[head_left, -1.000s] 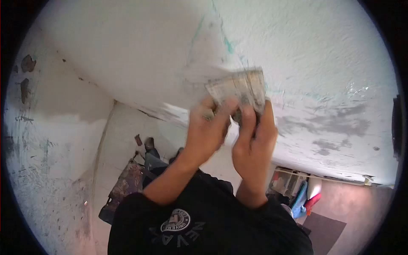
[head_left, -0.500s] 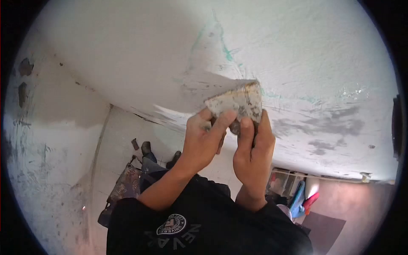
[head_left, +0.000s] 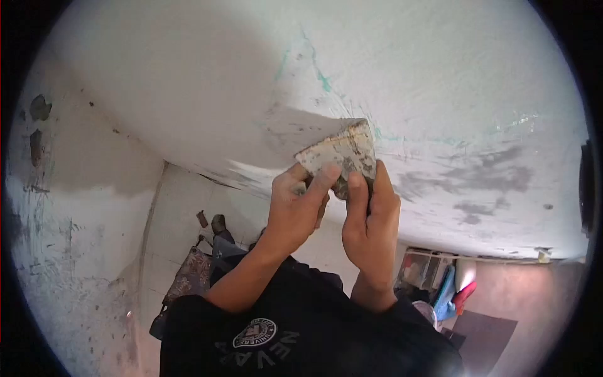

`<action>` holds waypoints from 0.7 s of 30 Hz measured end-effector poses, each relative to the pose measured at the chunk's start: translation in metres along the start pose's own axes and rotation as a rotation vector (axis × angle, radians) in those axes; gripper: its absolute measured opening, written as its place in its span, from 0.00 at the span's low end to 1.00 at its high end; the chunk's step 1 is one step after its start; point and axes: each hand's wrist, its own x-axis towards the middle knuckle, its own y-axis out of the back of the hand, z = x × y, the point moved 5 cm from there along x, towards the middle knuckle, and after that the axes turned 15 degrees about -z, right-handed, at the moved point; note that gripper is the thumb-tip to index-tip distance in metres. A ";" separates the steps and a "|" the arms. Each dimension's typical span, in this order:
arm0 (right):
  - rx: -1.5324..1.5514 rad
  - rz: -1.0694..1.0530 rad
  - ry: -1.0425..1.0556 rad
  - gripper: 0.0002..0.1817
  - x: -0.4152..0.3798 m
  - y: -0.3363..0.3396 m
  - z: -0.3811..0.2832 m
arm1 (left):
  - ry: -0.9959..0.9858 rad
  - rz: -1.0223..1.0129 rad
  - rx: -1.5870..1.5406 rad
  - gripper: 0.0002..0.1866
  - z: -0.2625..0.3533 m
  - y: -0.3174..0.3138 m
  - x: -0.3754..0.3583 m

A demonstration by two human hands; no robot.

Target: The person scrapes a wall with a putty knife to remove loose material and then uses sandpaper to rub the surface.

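A wide putty knife point(head_left: 342, 149), its blade crusted with whitish filler and rust-brown along the edge, lies against the pale wall point(head_left: 440, 75). My left hand point(head_left: 296, 200) grips it from the left, thumb pressed on the blade. From the right, my right hand point(head_left: 374, 220) closes on it too, with its thumb on the lower part of the blade. The dark handle end shows between the hands; the rest is hidden. Above the blade run green streaks point(head_left: 323, 81) and scrape marks, and grey smudges point(head_left: 496, 179) spread to the right.
A second wall point(head_left: 94, 220) with chipped patches meets this one at the left. Down on the tiled floor are a patterned cloth-like item point(head_left: 188, 273) and a small brown block point(head_left: 201, 218). Lower right, blue cloth point(head_left: 445, 292) and red cloth point(head_left: 463, 295) lie near a dark mat point(head_left: 480, 342).
Both hands and the putty knife sit slightly farther left in view, and the wall marks around them have shifted similarly. The grip looks the same.
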 end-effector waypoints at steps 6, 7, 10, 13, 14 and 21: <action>-0.014 0.001 0.012 0.13 -0.003 -0.004 0.003 | -0.025 -0.037 0.060 0.13 0.000 0.003 -0.004; 0.114 0.040 0.055 0.13 -0.001 -0.003 0.004 | -0.056 -0.057 0.071 0.13 0.001 0.001 -0.003; -0.100 0.011 0.031 0.11 0.007 0.000 -0.008 | -0.052 -0.024 0.012 0.14 0.005 0.005 0.005; -0.102 -0.011 -0.050 0.08 -0.001 0.007 -0.010 | 0.002 0.003 -0.001 0.16 0.006 -0.002 -0.002; -0.097 -0.008 0.014 0.07 0.001 0.006 -0.007 | 0.014 -0.003 -0.001 0.16 0.004 -0.003 0.000; -0.131 -0.009 -0.014 0.09 -0.004 0.008 -0.010 | -0.041 -0.017 -0.012 0.16 0.002 -0.007 -0.001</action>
